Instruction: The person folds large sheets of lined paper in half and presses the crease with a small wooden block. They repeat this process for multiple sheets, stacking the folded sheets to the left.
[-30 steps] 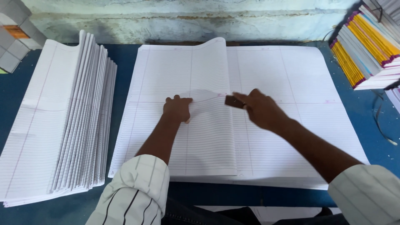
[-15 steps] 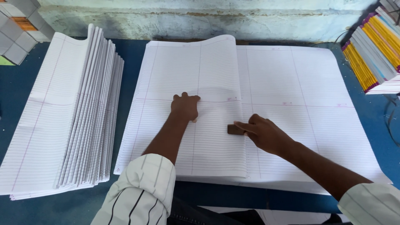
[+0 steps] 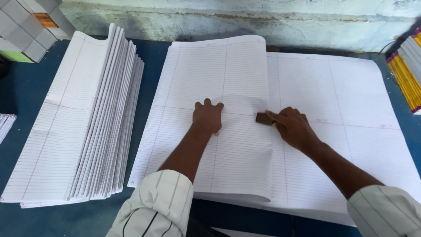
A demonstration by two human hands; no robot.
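A large ruled sheet [image 3: 206,74] is folded over leftward on top of a big stack of ruled paper [image 3: 351,96] on the blue table. My left hand [image 3: 207,116] lies fist-like on the middle of the folded sheet, pinning it down. My right hand [image 3: 293,127] grips a small dark brown block [image 3: 263,118] and presses it onto the fold line at the sheet's right edge, about halfway up.
A fanned pile of folded ruled sheets [image 3: 83,127] lies at the left. Grey and white bundles [image 3: 26,26] sit at the back left. Stacked books with yellow and purple spines [image 3: 405,74] stand at the right edge. A pale wall [image 3: 245,17] runs behind the blue table [image 3: 151,57].
The right hand with the block slid down along the fold and then back up to the middle. The left hand stayed pressed on the sheet. The fold now lies flatter.
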